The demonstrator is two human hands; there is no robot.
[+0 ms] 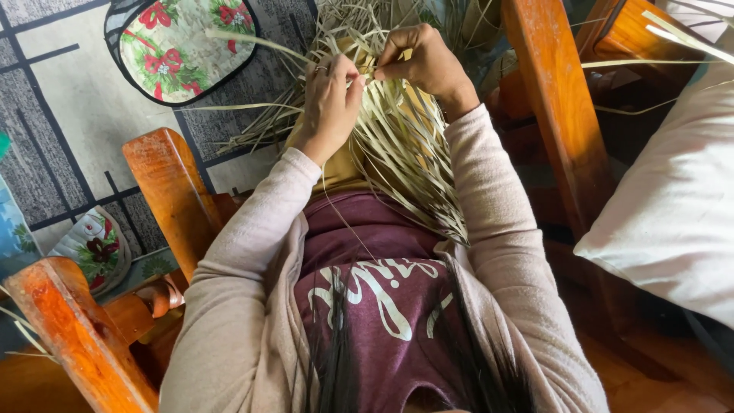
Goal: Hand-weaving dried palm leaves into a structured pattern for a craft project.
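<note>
grey patterned floor mat with dark lines under everything, seen from the head view looking down. person seated in a wooden chair: orange-brown arm posts at left and lower left, another wooden frame post at upper right. white cushion fills the right edge, well apart from the hands. floral cushion with red bows lies on the mat at upper left; a smaller floral one sits at the left edge near the chair arm. maroon shirt with pale sleeves, dark hair hanging at bottom centre.

bundle of dried pale-green leaf strips lies across the lap, fanning from the hands down toward the torso, loose ends also spreading past the hands onto the mat.

left hand and right hand are close together at the top of the bundle, both pinched shut on strips, fingertips almost touching. ring on a left finger. exact strip count in each grip: cannot tell.
</note>
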